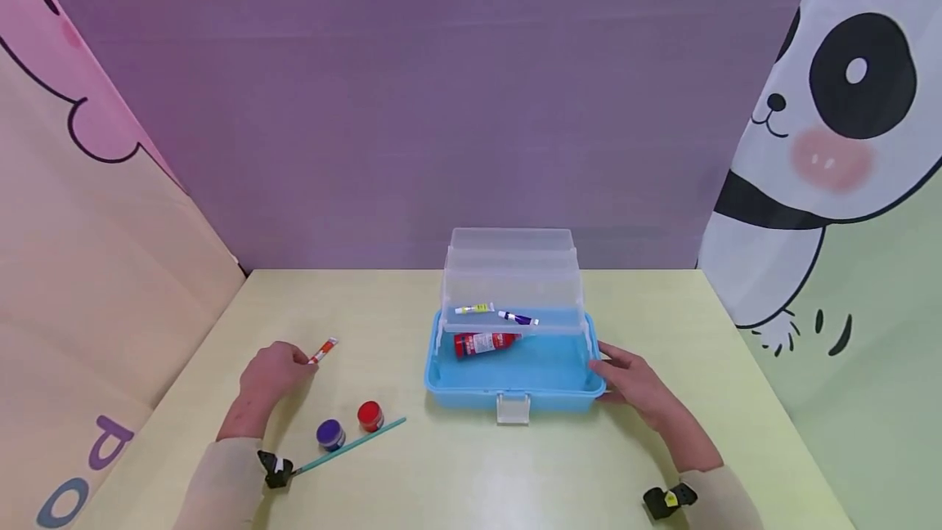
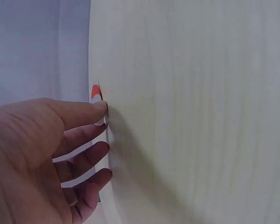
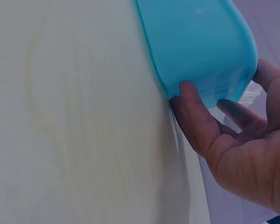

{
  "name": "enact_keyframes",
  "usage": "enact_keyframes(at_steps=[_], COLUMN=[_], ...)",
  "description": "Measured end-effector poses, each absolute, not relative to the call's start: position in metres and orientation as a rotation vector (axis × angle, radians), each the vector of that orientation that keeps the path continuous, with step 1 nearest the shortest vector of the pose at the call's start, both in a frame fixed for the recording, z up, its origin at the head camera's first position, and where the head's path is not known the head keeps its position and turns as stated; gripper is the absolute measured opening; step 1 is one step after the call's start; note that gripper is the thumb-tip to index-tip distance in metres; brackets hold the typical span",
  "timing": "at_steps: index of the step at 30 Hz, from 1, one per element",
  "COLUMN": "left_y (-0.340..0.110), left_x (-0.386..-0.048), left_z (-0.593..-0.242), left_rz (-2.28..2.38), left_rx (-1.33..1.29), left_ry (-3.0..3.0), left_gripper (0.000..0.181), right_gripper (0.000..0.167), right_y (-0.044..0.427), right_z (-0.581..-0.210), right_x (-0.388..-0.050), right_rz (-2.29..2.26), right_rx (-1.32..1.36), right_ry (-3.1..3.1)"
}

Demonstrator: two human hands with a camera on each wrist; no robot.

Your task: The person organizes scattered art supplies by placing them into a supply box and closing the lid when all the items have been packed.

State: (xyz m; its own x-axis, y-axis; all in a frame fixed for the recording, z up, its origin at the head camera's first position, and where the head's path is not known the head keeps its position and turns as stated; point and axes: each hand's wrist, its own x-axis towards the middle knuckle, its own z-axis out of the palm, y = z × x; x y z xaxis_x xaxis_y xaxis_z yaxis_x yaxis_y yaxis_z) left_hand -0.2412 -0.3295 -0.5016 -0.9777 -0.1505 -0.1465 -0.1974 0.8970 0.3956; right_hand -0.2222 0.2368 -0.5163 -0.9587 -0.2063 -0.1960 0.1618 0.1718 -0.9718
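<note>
The left hand (image 1: 275, 370) is nearer the orange tube (image 1: 324, 350): I have it pinched between thumb and fingers, well left of the blue box (image 1: 467, 399), long axis slanting away and rightward. Whether it touches the table (image 1: 441, 473) I cannot tell. The right hand (image 1: 636, 383), fingers spread, thumb over the rim, holds the box's right end. Count: three tubes, including one yellow tube (image 1: 474, 308) and one purple tube (image 1: 518, 318) at the clear tray (image 1: 508, 289); one red bottle (image 1: 483, 344) inside; one purple jar (image 1: 330, 434); one red jar (image 1: 370, 415); one brush (image 1: 353, 445).

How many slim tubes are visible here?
3: the orange-and-white tube, pinched by the left hand; the yellow tube and purple tube, side by side at the clear panel of the blue box. More may be hidden.
</note>
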Motion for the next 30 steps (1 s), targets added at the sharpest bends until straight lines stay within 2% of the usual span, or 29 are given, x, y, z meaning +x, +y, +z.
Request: enact_keyframes(at_steps=[16,30], left_y=[-0.328,-0.334], left_x=[-0.247,-0.242], left_z=[-0.508,-0.506], left_rz=[0.651,0.679], left_rx=[-0.278,-0.185], left_ry=[2.985,3.034], left_gripper=[0.024,0.018], right_gripper=[0.066,0.059], right_y=[0.237,0.234], right_z=[-0.51,-0.5], right_x=[-0.222,-0.228], right_rz=[-1.846,-1.644], right_rx=[-0.099,-0.174], right_ry=[2.158,2.251])
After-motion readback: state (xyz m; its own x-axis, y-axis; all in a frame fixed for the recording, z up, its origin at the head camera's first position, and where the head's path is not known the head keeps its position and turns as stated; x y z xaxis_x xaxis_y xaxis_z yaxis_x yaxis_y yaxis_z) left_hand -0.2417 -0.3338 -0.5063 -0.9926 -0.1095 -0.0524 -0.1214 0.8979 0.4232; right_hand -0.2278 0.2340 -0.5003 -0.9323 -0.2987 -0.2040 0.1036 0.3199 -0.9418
